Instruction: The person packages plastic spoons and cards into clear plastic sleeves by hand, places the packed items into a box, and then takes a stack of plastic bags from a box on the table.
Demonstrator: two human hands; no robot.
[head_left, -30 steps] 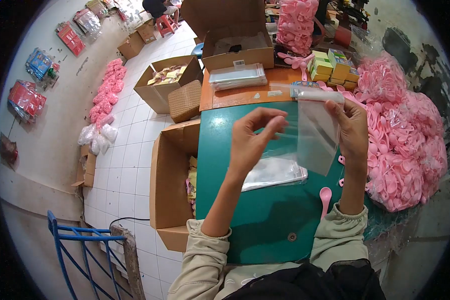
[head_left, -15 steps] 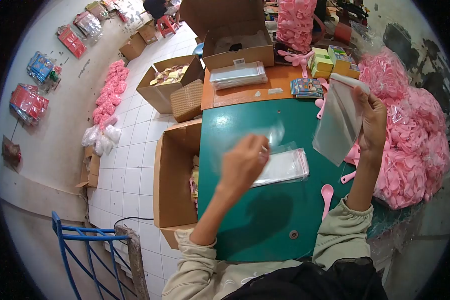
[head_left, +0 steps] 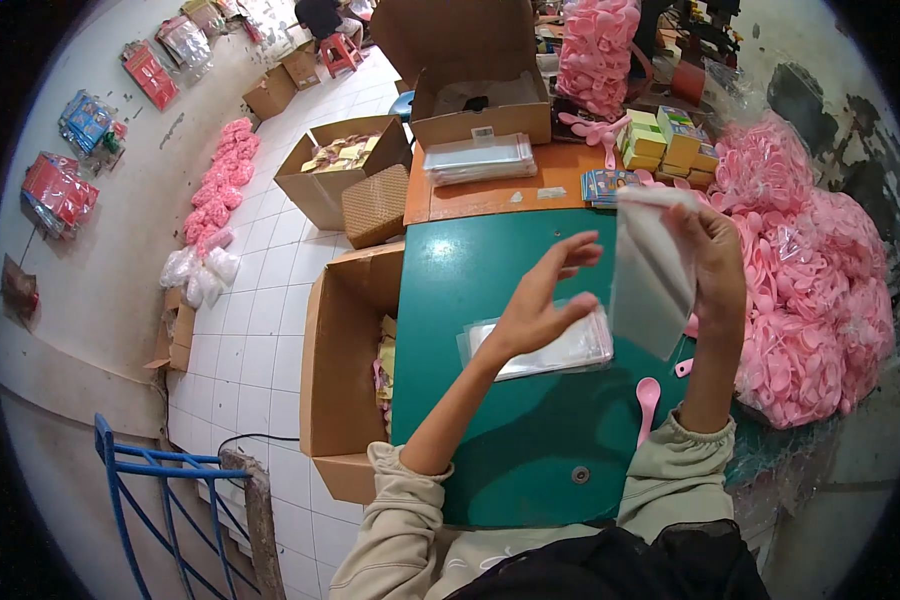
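My right hand pinches the top right of a clear plastic bag, which hangs upright over the green table. To the left of the bag my left hand is open, fingers apart, with nothing in it. Beneath and beside my left hand, a stack of clear bags lies flat on the table. One pink spoon rests near my right forearm. Behind the held bag is a small stack of blue cards.
Large bags of pink spoons fill the right side. Yellow-green small boxes, more clear bags and an open carton stand at the back. Another carton adjoins the left edge. A seated person is far off.
My left hand, seen blurred with clear plastic half a second ago, has moved up and right and now is empty. My right hand has shifted left and down with its bag.
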